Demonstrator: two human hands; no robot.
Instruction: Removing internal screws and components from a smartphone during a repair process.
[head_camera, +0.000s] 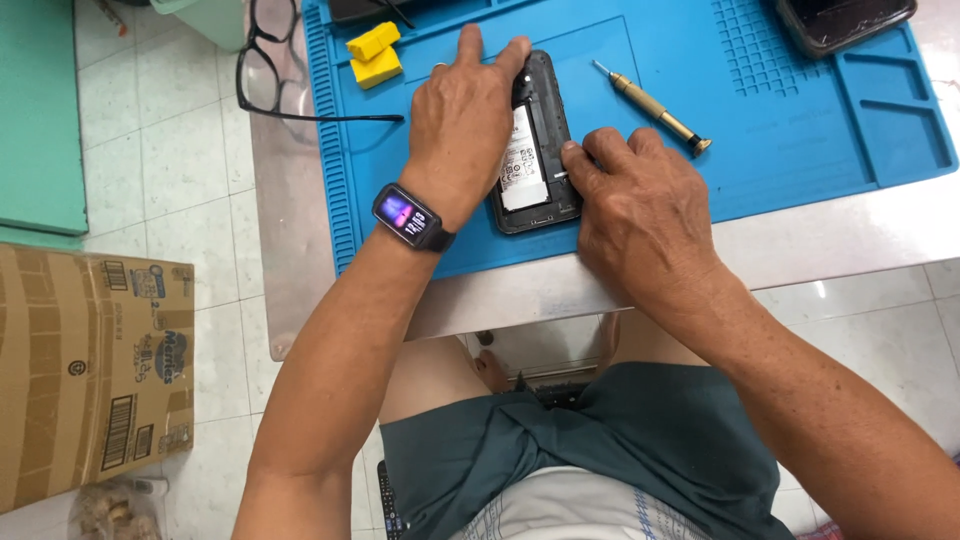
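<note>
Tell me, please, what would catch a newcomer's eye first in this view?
Most striking is the opened phone with its white battery showing, lying on the bright blue mat at the middle of the table. The left hand presses on its left edge and top, and the right hand touches its right edge. A brass-handled screwdriver lies just right of it; black eyeglasses sit off the mat's left edge.

Your left hand (465, 120) lay on the opened phone (535, 150), your right hand (640, 200) touching its right edge. The screwdriver (655, 108) lay beyond your right hand; the glasses (275, 70) lay left of your left hand, on the mat's (800, 110) edge.
</note>
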